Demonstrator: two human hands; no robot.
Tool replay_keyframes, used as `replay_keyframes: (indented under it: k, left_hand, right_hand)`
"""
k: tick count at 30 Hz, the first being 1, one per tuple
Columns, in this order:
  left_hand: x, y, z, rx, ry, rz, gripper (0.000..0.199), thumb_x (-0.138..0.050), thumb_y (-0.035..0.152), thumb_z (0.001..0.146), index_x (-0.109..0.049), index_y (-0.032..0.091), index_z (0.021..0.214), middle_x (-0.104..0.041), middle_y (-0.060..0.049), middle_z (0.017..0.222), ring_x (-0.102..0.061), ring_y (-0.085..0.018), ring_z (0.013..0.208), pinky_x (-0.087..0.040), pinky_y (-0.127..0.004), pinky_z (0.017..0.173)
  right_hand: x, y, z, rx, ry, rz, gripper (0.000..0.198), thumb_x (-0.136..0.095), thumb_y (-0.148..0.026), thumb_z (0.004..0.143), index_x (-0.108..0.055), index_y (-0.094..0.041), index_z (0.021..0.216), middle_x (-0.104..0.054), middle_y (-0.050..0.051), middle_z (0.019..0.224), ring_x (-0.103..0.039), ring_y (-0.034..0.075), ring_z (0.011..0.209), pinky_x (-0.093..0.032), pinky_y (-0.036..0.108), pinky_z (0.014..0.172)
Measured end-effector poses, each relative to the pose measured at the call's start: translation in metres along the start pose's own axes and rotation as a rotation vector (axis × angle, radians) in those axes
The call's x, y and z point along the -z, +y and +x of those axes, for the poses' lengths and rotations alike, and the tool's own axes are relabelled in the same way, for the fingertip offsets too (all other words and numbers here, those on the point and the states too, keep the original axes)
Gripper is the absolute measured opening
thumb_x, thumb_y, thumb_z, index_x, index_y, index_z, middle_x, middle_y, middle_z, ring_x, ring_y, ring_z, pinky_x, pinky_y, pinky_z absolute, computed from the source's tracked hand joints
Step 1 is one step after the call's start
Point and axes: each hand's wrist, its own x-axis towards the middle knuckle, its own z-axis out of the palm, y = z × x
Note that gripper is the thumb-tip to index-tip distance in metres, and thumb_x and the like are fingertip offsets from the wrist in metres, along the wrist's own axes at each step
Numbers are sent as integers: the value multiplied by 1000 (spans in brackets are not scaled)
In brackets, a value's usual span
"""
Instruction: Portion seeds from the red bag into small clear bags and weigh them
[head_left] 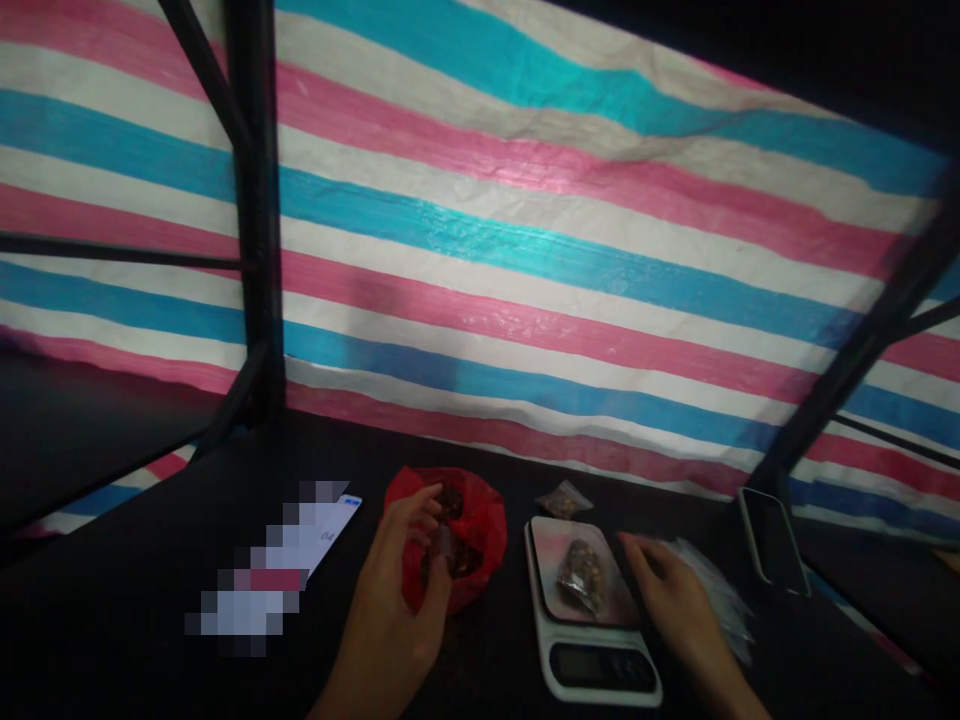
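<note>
My left hand (401, 580) reaches over a red plastic bag (491, 515), its thumb and fingers apart above dark brown pieces (465, 558) inside. The fingers cover part of the contents. To the right stands a white digital scale (536, 610), with a small clear bag of brownish bits (581, 577) lying on its plate. Close beside the scale's right edge is my right hand (671, 595), fingers curled and the tips drawn together; whether anything is between them is hidden. Flat clear plastic bags (716, 590) lie partly behind this hand.
Another small filled bag (564, 499) lies behind the scale. A phone (776, 540) rests at the right, and a lit, partly pixelated screen (330, 540) lies at the left. Dark metal posts (259, 200) and a striped sheet (525, 240) border the black table (330, 450).
</note>
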Motion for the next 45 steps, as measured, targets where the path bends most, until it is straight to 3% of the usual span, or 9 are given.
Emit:
replay_keyframes:
  k: [6,10,13,18,30,41,45]
  left_hand:
    - [-1,3,2,-48,40,44,32,-57,24,95,-60,28,127,-70,-7,114,-70,-23,96,-61,-39,87]
    - [-3,5,3,-52,46,55,29,-58,25,93,-62,26,122,-70,-6,104,-71,-22,90,-62,-37,82]
    - [-6,4,4,-27,40,76,29,-58,27,93,-63,25,121,-70,-5,101,-72,-22,89,-63,-37,80]
    - [-10,1,2,10,3,88,28,-57,31,95,-64,25,122,-71,-5,100,-74,-23,89,-63,-36,79]
    - [3,-13,2,55,27,125,28,-61,38,93,-63,28,119,-71,-2,100,-72,-24,89,-61,-38,80]
    - [3,-10,2,28,7,150,23,-60,37,94,-64,28,115,-71,-2,99,-72,-24,88,-60,-39,81]
    - [6,-14,1,51,11,150,27,-62,39,93,-64,28,117,-72,-3,102,-73,-25,92,-60,-38,81]
  right_hand:
    - [20,26,-16,-124,291,-24,57,-57,-64,73,-83,-20,98,-83,16,100,-75,38,86,-58,48,79]
    - [29,29,-25,-199,448,12,56,-57,-63,72,-81,-19,99,-83,16,106,-73,42,104,-55,48,87]
    - [29,24,-28,-130,428,81,51,-60,-61,73,-80,-20,95,-83,14,108,-72,40,109,-54,47,93]
    - [17,27,-31,-46,386,91,43,-60,-58,76,-80,-21,83,-83,13,95,-74,38,100,-56,48,92]
    - [0,27,-23,150,277,16,37,-57,-52,88,-80,-23,82,-78,11,92,-70,32,97,-54,48,93]
    - [-19,33,-16,181,171,-131,36,-59,-48,89,-85,-25,97,-76,10,94,-68,35,99,-48,56,98]
    - [-20,31,-12,163,136,-146,33,-59,-46,87,-85,-26,92,-77,10,93,-67,36,100,-46,58,98]
